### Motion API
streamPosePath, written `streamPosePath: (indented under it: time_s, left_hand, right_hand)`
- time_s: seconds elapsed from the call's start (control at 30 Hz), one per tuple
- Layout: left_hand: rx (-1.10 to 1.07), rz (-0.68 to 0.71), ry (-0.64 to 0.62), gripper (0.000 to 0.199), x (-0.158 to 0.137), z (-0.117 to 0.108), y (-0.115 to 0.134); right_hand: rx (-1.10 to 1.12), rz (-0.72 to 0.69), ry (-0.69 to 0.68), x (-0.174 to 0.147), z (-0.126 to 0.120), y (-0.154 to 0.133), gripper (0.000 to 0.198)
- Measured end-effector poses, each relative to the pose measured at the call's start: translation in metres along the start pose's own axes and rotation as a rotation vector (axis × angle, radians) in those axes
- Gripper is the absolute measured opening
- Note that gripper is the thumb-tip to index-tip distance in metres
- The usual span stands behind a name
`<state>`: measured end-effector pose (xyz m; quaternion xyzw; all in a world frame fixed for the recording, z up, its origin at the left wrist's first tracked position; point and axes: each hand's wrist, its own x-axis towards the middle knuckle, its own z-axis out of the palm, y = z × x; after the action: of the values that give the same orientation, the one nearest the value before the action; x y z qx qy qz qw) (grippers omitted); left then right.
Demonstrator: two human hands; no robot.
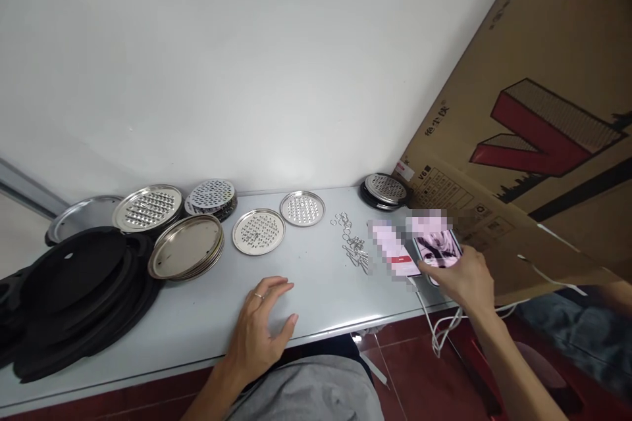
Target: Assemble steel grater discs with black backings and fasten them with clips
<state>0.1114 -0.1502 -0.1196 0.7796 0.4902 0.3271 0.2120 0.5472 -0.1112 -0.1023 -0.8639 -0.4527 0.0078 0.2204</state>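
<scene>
In the head view, clamps the right hand [467,279] on a phone [438,248] at the right end of the pale surface [311,286], with the thumb at its near left corner and the fingers along its right edge. Shows a lit picture on its screen, with blurred blocks over the far part. Just left of it, shows a second phone [395,250], also largely blurred, with a white cable [435,343] running from its near end and looping down past the near edge.

Holds the left hand [261,325] over the near part of the surface, well left of both phones, with thumb and fingers apart. Cannot tell whether touching the surface there.

Beyond this hand, shows a perforated disc [259,231] lying flat, and farther right a smaller-looking disc [303,208]. Between these and the second phone, shows loose metal rings [344,218] and, nearer, a cluster of thin metal pieces [359,260]. At the far right, shows a dark-rimmed stack [385,189] beside a brown carton [474,164]. Toward the left, shows plain metal discs [186,247] piled up, more perforated discs [147,207] beyond, and black round pieces [74,276] heaped at the near left.
</scene>
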Motion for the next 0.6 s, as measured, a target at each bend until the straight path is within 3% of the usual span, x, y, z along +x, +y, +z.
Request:
streamPosePath:
  time_s: [0.07,0.2,0.27,0.4,0.53,0.6]
  left_hand:
    - [-0.099,-0.021,-0.053,0.052,0.000,0.006,0.015]
    - [-0.364,-0.095,-0.265,0.102,0.006,0.023,0.045]
    - [-0.459,-0.143,-0.361,0.112,0.011,0.029,0.053]
    - [-0.573,-0.215,-0.396,0.095,0.019,0.030,0.052]
    - [-0.611,-0.211,-0.425,0.088,0.023,0.026,0.040]
    - [-0.637,-0.213,-0.417,0.076,0.025,0.027,0.036]
  right_hand:
    - [0.273,0.068,-0.056,-0.027,-0.002,-0.026,0.061]
    - [0.807,0.006,-0.436,-0.102,0.006,-0.089,0.063]
    - [0.973,-0.016,-0.558,-0.137,0.014,-0.116,0.058]
    - [1.161,-0.006,-0.719,-0.175,0.027,-0.140,0.043]
    - [1.303,0.081,-0.769,-0.179,0.041,-0.129,0.041]
    - [1.337,0.047,-0.756,-0.178,0.050,-0.120,0.042]
